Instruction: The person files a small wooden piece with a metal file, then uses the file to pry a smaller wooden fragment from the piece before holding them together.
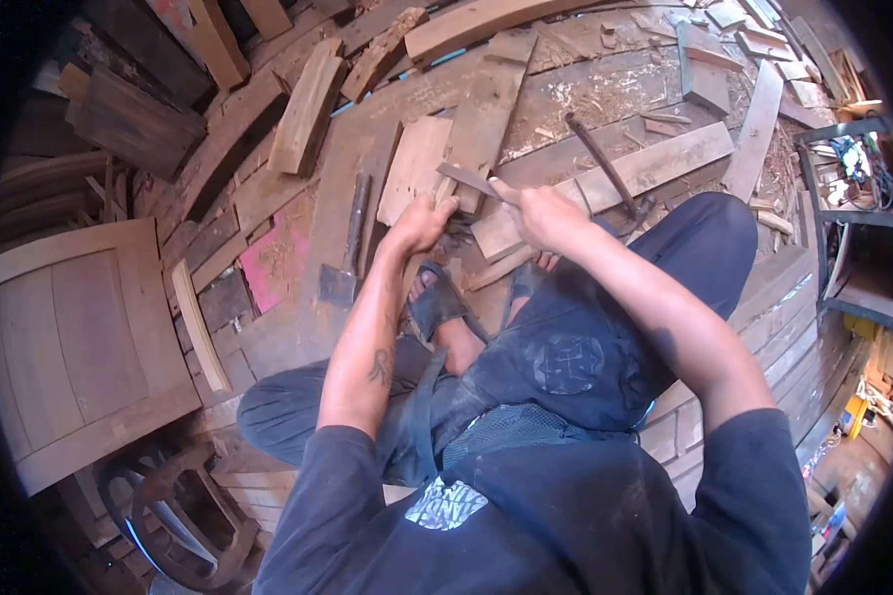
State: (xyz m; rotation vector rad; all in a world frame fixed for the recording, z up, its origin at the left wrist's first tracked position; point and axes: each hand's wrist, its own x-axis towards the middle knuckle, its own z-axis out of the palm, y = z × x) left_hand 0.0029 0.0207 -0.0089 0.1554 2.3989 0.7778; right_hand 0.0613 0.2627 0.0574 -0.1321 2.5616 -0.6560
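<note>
Both of my hands meet over the boards in front of my feet. My left hand (425, 222) is closed around a small wooden piece (446, 188), whose upper part shows above the fingers. In my right hand (541, 212) is the end of a flat, dark strip-like tool (467, 178), which points left and touches or crosses the small piece. A pale board (415, 164) lies just beyond my left hand. Beneath and right of my right hand rests a long light plank (655, 169), with a long-handled tool (602, 162) lying across it.
An axe-like tool (354, 238) lies left of my left forearm. A framed wooden panel (84, 342) stands at far left. Thick wood blocks (308, 109) are at the upper left, and a dark metal shelf (858, 213) holding cables is at the right. Shavings litter the floor.
</note>
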